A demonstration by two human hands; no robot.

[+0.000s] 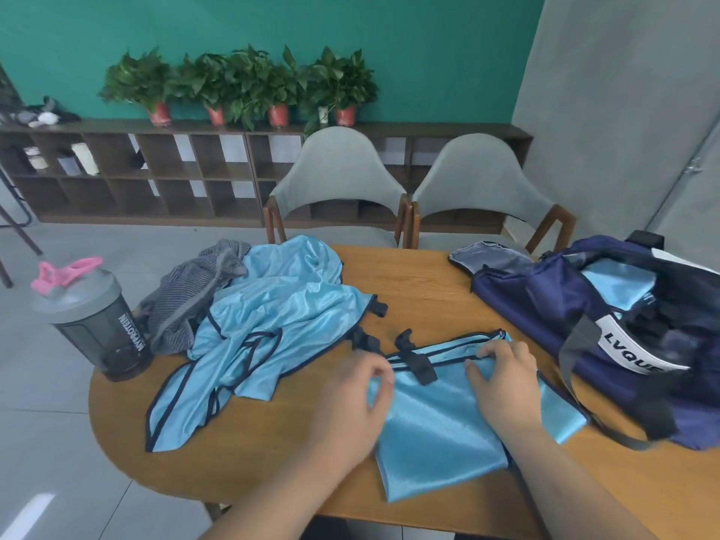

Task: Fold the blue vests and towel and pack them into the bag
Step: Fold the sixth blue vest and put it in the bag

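A light blue vest [432,426] with dark trim lies partly folded on the wooden table in front of me. My left hand [352,399] pinches its left edge. My right hand [504,378] has its fingers curled on the vest's upper edge by the trim. A heap of more blue vests [280,317] lies crumpled at the table's left. A grey striped towel [195,294] is bunched behind that heap. The navy bag [545,302] stands open at the right, with blue cloth [619,286] showing inside.
A grey shaker bottle [99,325] with a pink lid loop stands at the table's left edge. Two grey chairs [339,181] face the table's far side. The bag's grey strap [576,368] hangs down toward the table near the vest.
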